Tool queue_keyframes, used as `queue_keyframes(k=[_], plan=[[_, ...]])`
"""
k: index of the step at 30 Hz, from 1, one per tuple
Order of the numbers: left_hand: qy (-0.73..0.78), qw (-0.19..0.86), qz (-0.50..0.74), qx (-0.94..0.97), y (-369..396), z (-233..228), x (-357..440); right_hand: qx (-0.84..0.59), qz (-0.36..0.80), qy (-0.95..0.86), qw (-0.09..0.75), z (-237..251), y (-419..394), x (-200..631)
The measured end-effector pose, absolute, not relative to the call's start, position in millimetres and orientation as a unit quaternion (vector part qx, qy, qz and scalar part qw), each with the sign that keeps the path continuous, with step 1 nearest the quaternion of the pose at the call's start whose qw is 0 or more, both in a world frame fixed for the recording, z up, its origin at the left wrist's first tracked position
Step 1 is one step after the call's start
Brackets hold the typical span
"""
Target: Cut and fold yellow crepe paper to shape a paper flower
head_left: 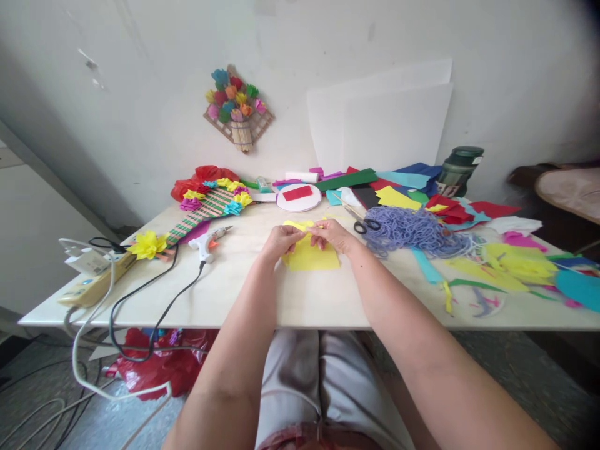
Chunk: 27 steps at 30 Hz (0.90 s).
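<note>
A sheet of yellow crepe paper (312, 259) lies at the middle of the table, its far edge raised between my fingers. My left hand (282, 241) pinches that edge near its left end. Close beside it, my right hand (334, 235) grips the same edge with thumb and fingers pressed together. The fingers hide part of the upper edge, and I cannot tell how it is folded. Beyond my hands is a white oval disc (312, 203) with a red paper piece (297, 193) on it.
Left of my hands lie a glue gun (205, 247), its cord, a flower-trimmed woven piece (197, 220) and a power strip (96, 279). To the right are scissors (367, 225), a heap of purple yarn (412, 230) and scattered coloured paper. A dark bottle (459, 172) stands at the back right.
</note>
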<state>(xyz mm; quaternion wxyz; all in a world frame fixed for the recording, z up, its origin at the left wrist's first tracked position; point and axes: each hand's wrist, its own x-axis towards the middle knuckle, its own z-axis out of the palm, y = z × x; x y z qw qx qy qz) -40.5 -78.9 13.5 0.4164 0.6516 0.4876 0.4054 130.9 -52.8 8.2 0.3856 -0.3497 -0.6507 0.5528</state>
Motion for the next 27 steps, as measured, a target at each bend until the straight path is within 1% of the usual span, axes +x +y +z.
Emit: queue_keyframes(k=[7, 15, 27], plan=[[0.504, 0.401, 0.399, 0.653, -79.8, 16.3, -38.3, -0.343, 0.564, -0.637, 0.397, 8.3, -52.1, 131.4], [0.515, 0.374, 0.397, 0.661, -77.6, 13.5, -37.0, -0.349, 0.543, -0.64, 0.418, 6.8, -51.8, 129.9], [0.5, 0.418, 0.382, 0.655, -78.7, 14.4, -39.8, -0.359, 0.503, -0.658, 0.429, 4.7, -50.5, 129.8]])
